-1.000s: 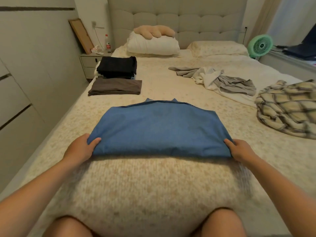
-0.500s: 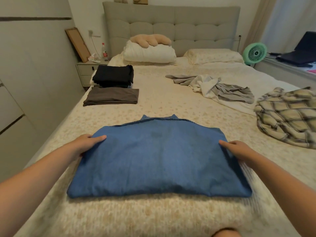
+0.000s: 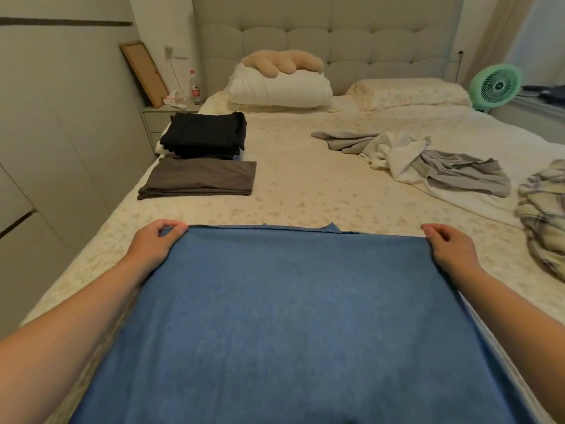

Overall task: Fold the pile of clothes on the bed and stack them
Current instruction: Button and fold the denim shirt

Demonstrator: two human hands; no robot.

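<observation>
A blue denim shirt (image 3: 293, 325) lies spread on the near part of the bed (image 3: 321, 191), its collar tips showing at the far edge. My left hand (image 3: 156, 243) pinches its far left corner. At the far right corner my right hand (image 3: 449, 246) pinches the cloth the same way. On the bed's left side a folded brown garment (image 3: 198, 179) lies in front of a stack of folded black clothes (image 3: 204, 134). Unfolded grey and white clothes (image 3: 428, 160) lie to the right, and a plaid garment (image 3: 544, 209) is bunched at the right edge.
Two pillows (image 3: 281, 90) with a beige plush toy (image 3: 281, 62) sit by the padded headboard. A nightstand (image 3: 165, 117) with a bottle (image 3: 195, 87) and a leaning frame stands at the left. A green fan (image 3: 495, 84) is at the right. Wardrobe doors line the left wall.
Both hands have carried the near edge of the blue shirt up and forward to the far edge, doubling it over. The camera has moved closer and looks lower.
</observation>
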